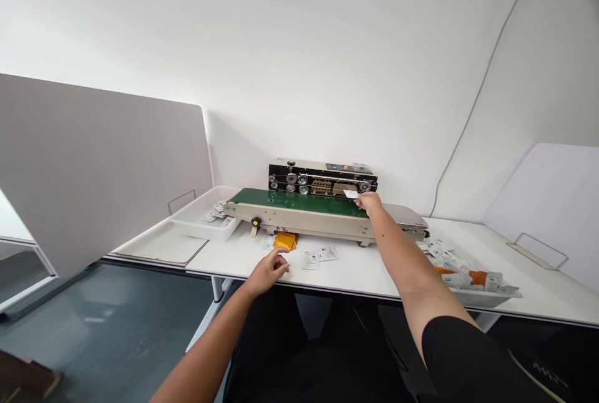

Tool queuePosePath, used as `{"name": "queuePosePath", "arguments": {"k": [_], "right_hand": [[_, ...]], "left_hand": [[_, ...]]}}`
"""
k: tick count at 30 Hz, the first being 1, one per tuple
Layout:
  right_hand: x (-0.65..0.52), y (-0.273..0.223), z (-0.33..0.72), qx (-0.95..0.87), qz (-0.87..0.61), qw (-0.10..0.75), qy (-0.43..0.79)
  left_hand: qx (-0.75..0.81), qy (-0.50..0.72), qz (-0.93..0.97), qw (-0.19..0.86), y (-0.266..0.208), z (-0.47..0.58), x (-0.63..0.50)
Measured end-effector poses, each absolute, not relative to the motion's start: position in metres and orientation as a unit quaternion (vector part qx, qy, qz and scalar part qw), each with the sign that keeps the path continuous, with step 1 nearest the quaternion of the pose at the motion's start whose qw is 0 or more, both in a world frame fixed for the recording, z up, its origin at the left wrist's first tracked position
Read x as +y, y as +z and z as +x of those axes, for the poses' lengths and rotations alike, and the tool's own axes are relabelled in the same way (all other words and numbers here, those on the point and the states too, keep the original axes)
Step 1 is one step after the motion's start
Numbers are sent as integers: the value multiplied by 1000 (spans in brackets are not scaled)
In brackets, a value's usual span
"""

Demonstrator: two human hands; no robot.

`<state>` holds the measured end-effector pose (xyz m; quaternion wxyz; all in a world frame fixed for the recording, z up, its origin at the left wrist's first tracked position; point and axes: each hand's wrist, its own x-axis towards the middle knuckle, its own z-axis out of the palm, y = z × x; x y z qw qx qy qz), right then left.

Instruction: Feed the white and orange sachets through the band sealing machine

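Observation:
Over the green belt (299, 201) of a band sealing machine (322, 178), my right hand (369, 201) pinches a small white sachet (350, 194). The sachet's edge is at the machine's front, close to the rollers and heating blocks. My left hand (270, 271) hovers near the table's front edge with fingers loosely bent and apart, holding nothing. Just beyond it lie orange packets (284, 241), partly under the conveyor's edge. To its right, two printed white sachets (309, 260) rest flat on the white table (355, 272).
At the machine's left end stands a white plastic bin (187, 228) with several sachets. A tray (486, 297) heaped with white and orange packets is on the right. Grey divider panels (107, 166) flank the table, and a cable (472, 103) runs down the wall.

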<state>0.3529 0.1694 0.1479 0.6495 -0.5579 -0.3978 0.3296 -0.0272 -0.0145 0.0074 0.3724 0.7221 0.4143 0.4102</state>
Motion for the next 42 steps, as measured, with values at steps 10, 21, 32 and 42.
{"name": "queuePosePath", "arguments": {"k": [10,21,32,42], "right_hand": [[65,62,258,-778,-466,419,32],[29,-10,214,-827,-507,213,115],[21,1,218,-614,-526,561,177],[10,-10,173,-704,-457,441,318]], "left_hand": [[411,411,729,362,11,-25,-16],[426,392,739,345,12,-25,-16],[419,401,737,348,10,-26,-15],[433,395,741,328,8,-30,-13]]}}
